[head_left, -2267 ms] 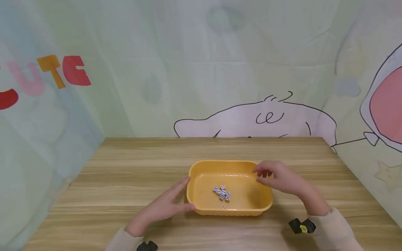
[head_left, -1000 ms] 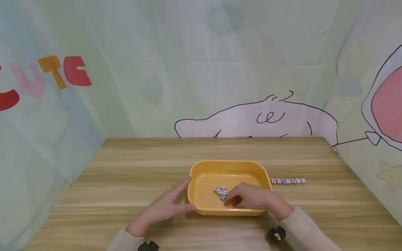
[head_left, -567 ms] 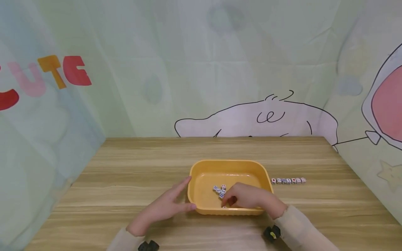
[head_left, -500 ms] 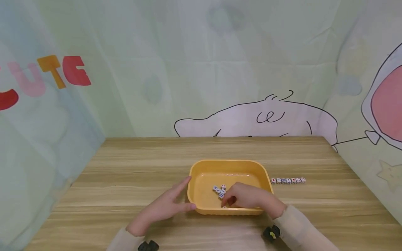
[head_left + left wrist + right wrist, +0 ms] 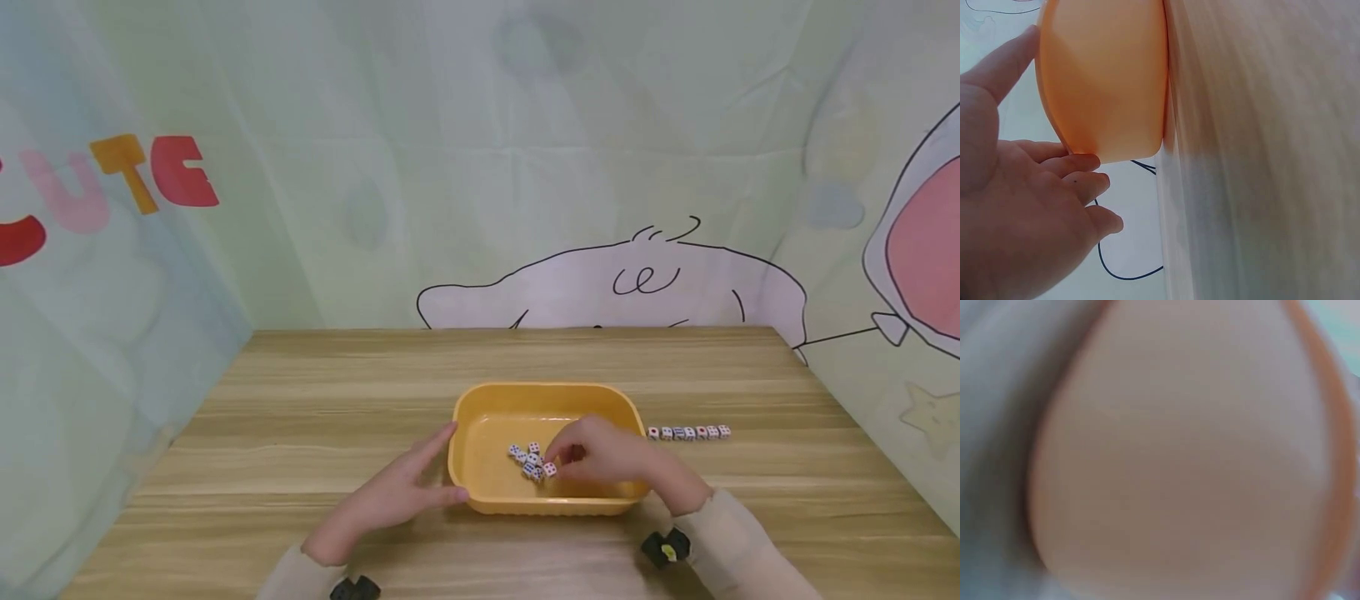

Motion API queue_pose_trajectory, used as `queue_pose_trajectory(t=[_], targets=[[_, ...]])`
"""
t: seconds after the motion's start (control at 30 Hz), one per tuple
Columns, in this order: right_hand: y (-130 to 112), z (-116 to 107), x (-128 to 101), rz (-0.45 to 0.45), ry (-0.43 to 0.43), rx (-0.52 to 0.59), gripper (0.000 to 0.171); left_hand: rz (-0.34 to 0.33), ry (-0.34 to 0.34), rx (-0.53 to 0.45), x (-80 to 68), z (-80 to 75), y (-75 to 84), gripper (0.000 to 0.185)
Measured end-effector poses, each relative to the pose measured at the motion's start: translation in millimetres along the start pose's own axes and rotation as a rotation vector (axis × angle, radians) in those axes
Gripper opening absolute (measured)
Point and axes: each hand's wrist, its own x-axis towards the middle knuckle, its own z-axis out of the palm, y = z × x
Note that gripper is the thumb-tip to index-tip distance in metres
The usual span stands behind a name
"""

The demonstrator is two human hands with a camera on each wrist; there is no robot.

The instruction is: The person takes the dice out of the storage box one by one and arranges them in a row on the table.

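Note:
A yellow tray (image 5: pixel 547 388) sits mid-table with several small white dice (image 5: pixel 527 457) clustered on its floor. My right hand (image 5: pixel 557 463) reaches into the tray from the right, its fingers curled, and pinches a die (image 5: pixel 550 469) beside the cluster. My left hand (image 5: pixel 448 463) rests on the table with straight fingers against the tray's left wall. In the left wrist view the left hand (image 5: pixel 1063 103) brackets the tray's corner (image 5: pixel 1110 75), thumb on one side and fingers on the other. The right wrist view is a blur of orange and skin tone.
A short row of several dice (image 5: pixel 687 432) lies on the wooden table (image 5: pixel 315 417) just right of the tray. Printed cloth walls close in the back and both sides. Black wrist devices (image 5: pixel 666 548) sit on both forearms.
The right hand came from beside the tray's far right corner into the tray, pressed down near the front wall, and has now lifted slightly with a die at its fingertips. The left hand has stayed put.

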Motion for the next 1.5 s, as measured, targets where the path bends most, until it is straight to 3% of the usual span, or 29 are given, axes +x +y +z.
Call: queue_pose_trajectory(t=[0.2,0.43,0.77,1.1,1.5], targets=[[4.0,-33.7,-23.4,0.094,0.073,0.02,0.01,-0.002,0.002,-0.007,-0.5,0.0,0.5,0.091],[22.0,-66.9,-62.4,0.208,0.222,-0.007,0.016,-0.004,0.002,-0.015,-1.3,-0.6,0.8,0.091],[66.0,-89.9,-111.7,0.363,0.349,-0.086,0.02,-0.007,0.009,-0.01,-2.4,-1.9,-0.6,0.091],[104.7,-89.6,-142.4,0.517,0.305,-0.121,0.025,-0.005,0.006,-0.005,-2.1,-1.8,0.6,0.09],[127.8,-84.6,-160.9,0.591,0.274,-0.132,0.019,-0.009,-0.001,-0.017,-0.6,-0.1,0.4,0.091]])
